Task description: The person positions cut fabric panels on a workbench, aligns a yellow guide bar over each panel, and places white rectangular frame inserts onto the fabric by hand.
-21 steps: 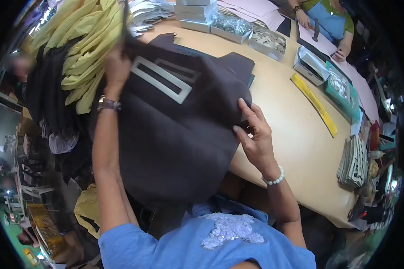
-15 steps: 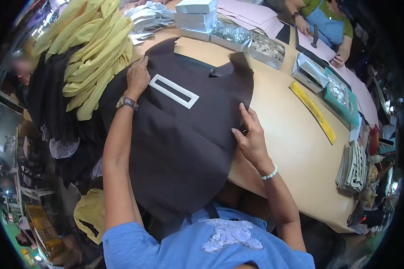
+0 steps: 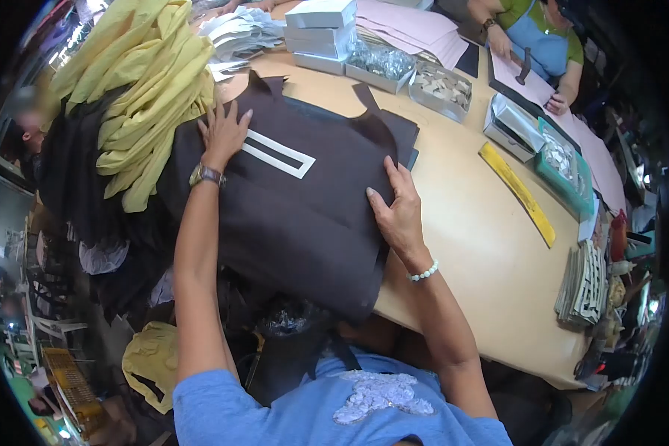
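Observation:
A dark brown fabric piece (image 3: 297,223) with a cut-out neckline-like top edge lies over the near left part of the table, its lower end reaching past the table edge. On it is a white rectangular frame (image 3: 279,156) with a long slot, its left end beside my left hand. My left hand (image 3: 225,136) rests on the upper left of the fabric with fingers spread. My right hand (image 3: 400,207) holds the fabric's right edge between thumb and fingers. More dark fabric (image 3: 405,130) shows underneath at the right.
Yellow fabric pieces (image 3: 152,97) are heaped at the left. White boxes (image 3: 320,37), a box of small tan pieces (image 3: 440,88), a green tray (image 3: 565,163) and a yellow ruler-like strip (image 3: 519,193) lie on the table (image 3: 483,267). Across it, a co-worker's hand holds a hammer (image 3: 525,65).
The fabric has come down flatter onto the table, its top corners folding over. My left hand has opened from its grip and spread out. My right hand has shifted slightly left.

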Tool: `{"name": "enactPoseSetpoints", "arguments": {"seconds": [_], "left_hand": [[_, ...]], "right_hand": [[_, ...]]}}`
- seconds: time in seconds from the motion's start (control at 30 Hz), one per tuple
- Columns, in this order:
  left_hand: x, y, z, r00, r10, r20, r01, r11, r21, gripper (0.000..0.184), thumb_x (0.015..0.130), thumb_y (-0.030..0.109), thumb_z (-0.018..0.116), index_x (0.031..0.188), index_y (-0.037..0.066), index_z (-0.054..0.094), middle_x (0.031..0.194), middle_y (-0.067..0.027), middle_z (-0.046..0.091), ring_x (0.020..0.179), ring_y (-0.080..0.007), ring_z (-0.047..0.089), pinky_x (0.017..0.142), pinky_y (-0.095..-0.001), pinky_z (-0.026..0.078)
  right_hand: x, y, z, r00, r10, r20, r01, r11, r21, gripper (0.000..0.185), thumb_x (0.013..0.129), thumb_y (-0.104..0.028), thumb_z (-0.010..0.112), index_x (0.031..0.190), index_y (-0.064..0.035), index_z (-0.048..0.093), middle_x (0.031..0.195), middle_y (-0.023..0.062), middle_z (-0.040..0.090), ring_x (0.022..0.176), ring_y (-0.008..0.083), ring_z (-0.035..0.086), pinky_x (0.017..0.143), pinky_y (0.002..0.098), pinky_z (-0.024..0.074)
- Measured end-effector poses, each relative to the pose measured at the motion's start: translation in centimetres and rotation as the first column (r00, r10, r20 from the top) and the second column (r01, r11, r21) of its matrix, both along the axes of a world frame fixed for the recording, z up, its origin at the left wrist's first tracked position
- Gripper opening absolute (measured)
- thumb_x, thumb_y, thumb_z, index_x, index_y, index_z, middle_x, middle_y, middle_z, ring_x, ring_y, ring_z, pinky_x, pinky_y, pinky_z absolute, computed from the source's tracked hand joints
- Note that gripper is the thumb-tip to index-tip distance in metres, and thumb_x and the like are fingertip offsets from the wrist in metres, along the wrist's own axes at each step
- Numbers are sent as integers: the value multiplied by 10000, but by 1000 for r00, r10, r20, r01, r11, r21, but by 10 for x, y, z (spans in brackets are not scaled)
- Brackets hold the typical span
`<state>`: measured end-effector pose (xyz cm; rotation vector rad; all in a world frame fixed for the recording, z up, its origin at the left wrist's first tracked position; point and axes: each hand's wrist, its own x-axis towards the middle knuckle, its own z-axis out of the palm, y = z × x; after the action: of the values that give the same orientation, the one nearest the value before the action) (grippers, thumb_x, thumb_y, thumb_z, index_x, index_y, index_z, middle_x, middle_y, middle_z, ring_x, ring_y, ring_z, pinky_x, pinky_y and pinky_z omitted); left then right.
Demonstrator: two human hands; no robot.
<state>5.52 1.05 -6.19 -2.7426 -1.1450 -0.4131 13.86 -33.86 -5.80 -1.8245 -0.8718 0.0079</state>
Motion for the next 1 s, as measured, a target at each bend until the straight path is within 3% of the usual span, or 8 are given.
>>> {"name": "enactPoseSetpoints", "arguments": {"seconds": [0.07,0.3,0.5,0.7,0.8,0.83,0.97,1.0], "left_hand": [[-8,-8,-12,999,42,-14,-44,978,-204,641,914,535,314,1390,108,345,1458,-214,228,1357,-394,165,1062,-598,123],[8,5,-19,996,-50,70,67,961,-269,665,907,550,299,1404,108,315,1470,-194,218,1365,-379,156,1053,-618,108],[21,-4,-10,997,79,-10,-80,970,-230,695,886,544,371,1378,53,348,1451,-208,253,1352,-379,201,1056,-614,114],[14,-8,-9,995,77,60,-59,964,-258,690,888,519,386,1367,25,349,1455,-181,257,1358,-357,194,1045,-627,133],[16,-6,-12,993,109,41,-104,988,-112,657,902,493,381,1358,20,356,1442,-181,279,1351,-356,207,1039,-632,147],[16,-7,-11,996,61,63,-62,998,17,633,915,472,372,1346,8,363,1433,-181,294,1342,-360,225,1031,-640,156],[28,-46,4,985,-117,130,125,990,-59,724,901,545,353,1368,-7,325,1457,-178,255,1353,-368,196,1047,-613,151],[30,-65,7,984,-146,98,156,983,-102,756,887,572,358,1374,-5,315,1461,-181,246,1357,-367,187,1053,-604,144]], "right_hand": [[-4,0,2,1000,-11,22,11,1000,-1,535,774,-79,624,1248,93,447,1250,283,452,1149,394,478,992,370,375],[-1,-1,-4,994,-77,-77,82,994,66,491,783,-93,624,1226,72,491,1244,298,470,1174,387,472,991,368,376],[6,-1,-7,984,-53,-173,76,989,128,522,781,-113,632,1244,71,477,1264,303,459,1215,370,443,1015,358,350],[10,-1,-7,973,-35,-230,63,991,116,543,779,-129,638,1249,82,467,1297,295,441,1256,346,407,1041,343,313],[11,0,-9,958,-17,-286,61,988,145,541,778,-129,638,1248,81,469,1301,290,440,1262,336,402,1045,335,307],[12,0,-8,954,-13,-300,58,988,142,541,779,-131,637,1248,80,470,1302,289,440,1263,333,402,1045,333,305],[11,-2,0,958,-22,-287,48,995,84,522,785,-124,623,1242,81,476,1303,290,438,1296,335,356,1062,332,279],[13,-2,-3,969,-29,-247,49,996,74,526,787,-112,610,1256,76,463,1300,286,444,1232,323,420,1028,327,320]]}}
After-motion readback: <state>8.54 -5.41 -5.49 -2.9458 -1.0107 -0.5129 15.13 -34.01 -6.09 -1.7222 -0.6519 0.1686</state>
